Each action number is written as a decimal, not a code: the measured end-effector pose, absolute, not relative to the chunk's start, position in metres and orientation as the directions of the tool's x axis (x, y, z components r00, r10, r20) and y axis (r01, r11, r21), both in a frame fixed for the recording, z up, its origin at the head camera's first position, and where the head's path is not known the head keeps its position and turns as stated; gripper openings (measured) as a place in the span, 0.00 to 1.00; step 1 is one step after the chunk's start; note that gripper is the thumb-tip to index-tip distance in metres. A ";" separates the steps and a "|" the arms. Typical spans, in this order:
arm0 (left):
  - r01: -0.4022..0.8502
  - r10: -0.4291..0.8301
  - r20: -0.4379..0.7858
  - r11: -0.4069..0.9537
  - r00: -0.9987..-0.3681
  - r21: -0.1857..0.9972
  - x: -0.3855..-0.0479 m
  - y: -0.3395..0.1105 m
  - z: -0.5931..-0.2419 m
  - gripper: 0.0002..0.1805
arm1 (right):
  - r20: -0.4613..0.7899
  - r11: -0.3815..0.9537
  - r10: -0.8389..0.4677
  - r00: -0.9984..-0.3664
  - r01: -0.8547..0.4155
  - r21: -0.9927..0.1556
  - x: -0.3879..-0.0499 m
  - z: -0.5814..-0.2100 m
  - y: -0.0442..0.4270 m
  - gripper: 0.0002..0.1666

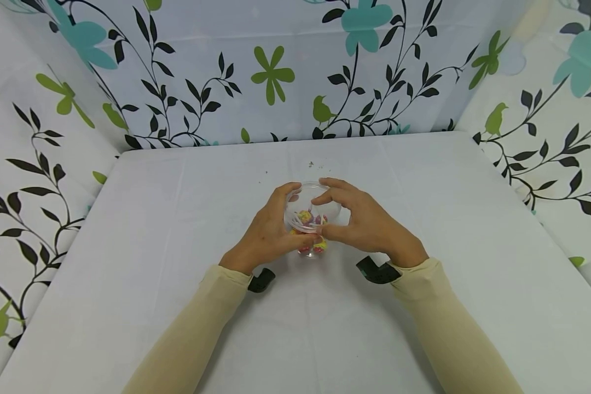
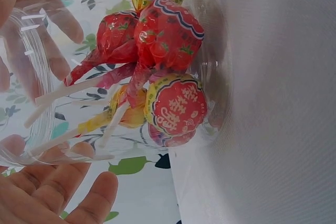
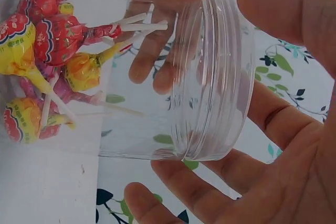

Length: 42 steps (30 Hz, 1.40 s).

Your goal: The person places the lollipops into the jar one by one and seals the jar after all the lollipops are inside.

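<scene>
A clear round jar stands upright on the table, with several wrapped lollipops in red and yellow inside it. Their white sticks lean up toward the top. My left hand grips the jar from the left, close below the rim, thumb on the near side. From the right, my right hand holds the clear lid, with its thumb near the front edge and fingers curving round the far side. The lid sits on the jar's mouth.
A white cloth covers the table. Tiny dark specks lie on it beyond the jar. Patterned curtains with leaves and birds hang around the back and both sides.
</scene>
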<state>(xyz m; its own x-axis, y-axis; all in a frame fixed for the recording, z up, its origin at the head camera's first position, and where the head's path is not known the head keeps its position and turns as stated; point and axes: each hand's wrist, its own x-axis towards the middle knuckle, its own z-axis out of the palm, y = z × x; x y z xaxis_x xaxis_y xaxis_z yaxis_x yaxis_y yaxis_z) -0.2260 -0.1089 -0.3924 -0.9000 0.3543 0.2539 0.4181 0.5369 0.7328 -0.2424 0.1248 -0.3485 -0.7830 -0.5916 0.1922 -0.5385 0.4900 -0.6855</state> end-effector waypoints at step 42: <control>0.439 0.362 0.270 0.554 -0.892 0.708 -0.226 -0.108 -0.393 0.57 | 0.170 0.532 -0.586 -0.792 -0.535 -0.656 -0.239 -0.345 0.124 0.25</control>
<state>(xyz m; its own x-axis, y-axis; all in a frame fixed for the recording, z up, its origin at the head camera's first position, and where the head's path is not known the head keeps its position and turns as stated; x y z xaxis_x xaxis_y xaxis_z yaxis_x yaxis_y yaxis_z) -0.2261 -0.1079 -0.3925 -0.8921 0.3621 0.2702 0.4390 0.5535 0.7077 -0.2389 0.1239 -0.3451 -0.7923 -0.5858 0.1705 -0.5348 0.5322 -0.6563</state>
